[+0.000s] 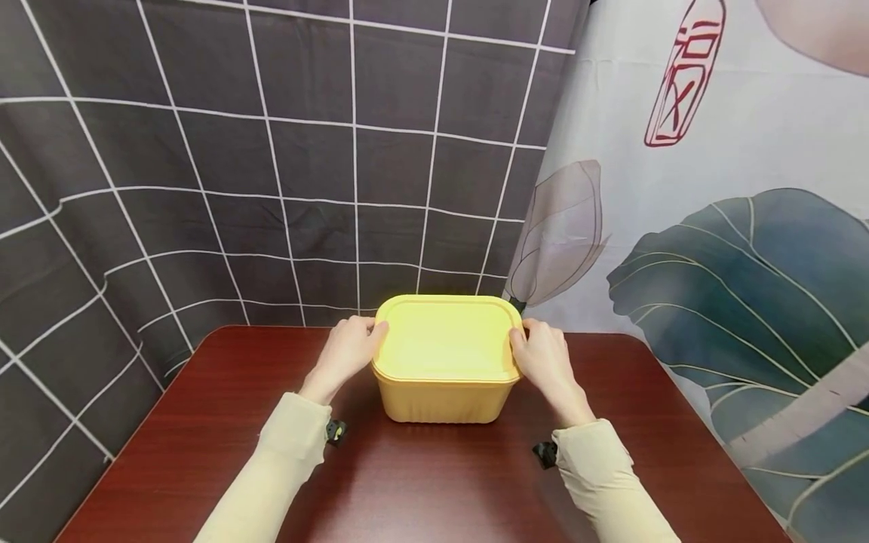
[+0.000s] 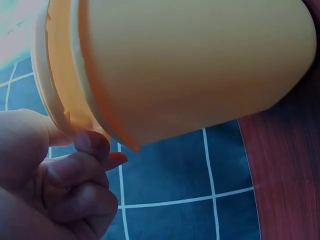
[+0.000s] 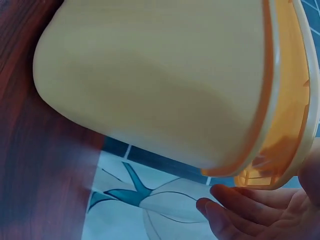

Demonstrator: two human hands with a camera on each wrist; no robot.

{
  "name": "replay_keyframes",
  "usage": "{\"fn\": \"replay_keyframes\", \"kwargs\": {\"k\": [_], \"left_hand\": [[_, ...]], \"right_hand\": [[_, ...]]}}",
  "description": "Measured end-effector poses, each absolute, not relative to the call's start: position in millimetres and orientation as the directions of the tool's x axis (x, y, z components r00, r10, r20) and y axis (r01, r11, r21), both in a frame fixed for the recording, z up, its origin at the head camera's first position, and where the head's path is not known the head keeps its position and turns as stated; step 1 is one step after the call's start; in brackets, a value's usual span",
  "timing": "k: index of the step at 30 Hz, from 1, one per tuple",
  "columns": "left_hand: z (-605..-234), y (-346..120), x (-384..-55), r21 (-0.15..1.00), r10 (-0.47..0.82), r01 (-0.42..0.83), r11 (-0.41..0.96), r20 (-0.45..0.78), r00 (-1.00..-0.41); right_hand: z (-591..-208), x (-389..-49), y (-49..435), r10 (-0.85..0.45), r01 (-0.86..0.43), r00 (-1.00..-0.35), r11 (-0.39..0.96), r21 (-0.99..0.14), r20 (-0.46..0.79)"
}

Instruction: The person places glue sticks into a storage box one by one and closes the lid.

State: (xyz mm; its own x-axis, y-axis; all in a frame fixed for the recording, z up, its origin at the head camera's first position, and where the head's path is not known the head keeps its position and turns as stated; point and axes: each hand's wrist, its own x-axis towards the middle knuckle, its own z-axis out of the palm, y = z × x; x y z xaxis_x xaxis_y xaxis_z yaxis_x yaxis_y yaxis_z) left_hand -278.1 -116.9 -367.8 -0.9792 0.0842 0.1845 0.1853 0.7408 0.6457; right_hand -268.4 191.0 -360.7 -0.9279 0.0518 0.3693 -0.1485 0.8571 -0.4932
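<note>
A yellow plastic box [image 1: 444, 401] stands on the table, with its yellow lid [image 1: 446, 337] over the top. Both wrist views show a gap between the lid's edge [image 2: 41, 65] and the rim of the box [image 3: 150, 85]. My left hand [image 1: 348, 348] pinches the lid at its left edge, thumb on top and fingers curled beneath. At the opposite edge my right hand [image 1: 545, 360] holds the lid, thumb above and fingers under the rim. The inside of the box is hidden.
The reddish-brown wooden table [image 1: 441, 490] has rounded far corners. Behind it hangs a dark grey cloth [image 1: 305, 158] with a white grid. A white cloth [image 1: 624, 173] with painted leaves hangs on the right.
</note>
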Motion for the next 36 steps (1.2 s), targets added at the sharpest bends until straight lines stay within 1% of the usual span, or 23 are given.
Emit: {"fn": "replay_keyframes", "kwargs": {"k": [4, 8, 13, 17, 25, 36], "left_hand": [[-368, -118, -279, 0.58, 0.083, 0.171, 0.797, 0.176, -0.981], [-368, -118, -279, 0.546, 0.083, 0.16, 0.822, 0.162, -0.983], [-373, -119, -281, 0.56, 0.075, 0.134, 0.818, 0.128, -0.989], [-376, -117, -281, 0.57, 0.07, 0.126, 0.812, 0.119, -0.99], [-381, -115, -283, 0.592, 0.06, 0.142, 0.793, 0.156, -0.986], [-392, -117, -286, 0.638, 0.06, 0.143, 0.757, 0.15, -0.987]], "right_hand": [[-364, -273, 188, 0.058, -0.135, -0.932, 0.86, -0.491, 0.359], [-367, -275, 186, 0.063, -0.117, -0.941, 0.86, -0.496, 0.331], [-373, -276, 187, 0.068, -0.084, -0.959, 0.86, -0.504, 0.277], [-376, -276, 189, 0.078, -0.071, -0.96, 0.863, -0.501, 0.27], [-380, -277, 191, 0.079, -0.067, -0.963, 0.854, -0.516, 0.257], [-381, -276, 196, 0.071, -0.073, -0.969, 0.832, -0.55, 0.237]]}}
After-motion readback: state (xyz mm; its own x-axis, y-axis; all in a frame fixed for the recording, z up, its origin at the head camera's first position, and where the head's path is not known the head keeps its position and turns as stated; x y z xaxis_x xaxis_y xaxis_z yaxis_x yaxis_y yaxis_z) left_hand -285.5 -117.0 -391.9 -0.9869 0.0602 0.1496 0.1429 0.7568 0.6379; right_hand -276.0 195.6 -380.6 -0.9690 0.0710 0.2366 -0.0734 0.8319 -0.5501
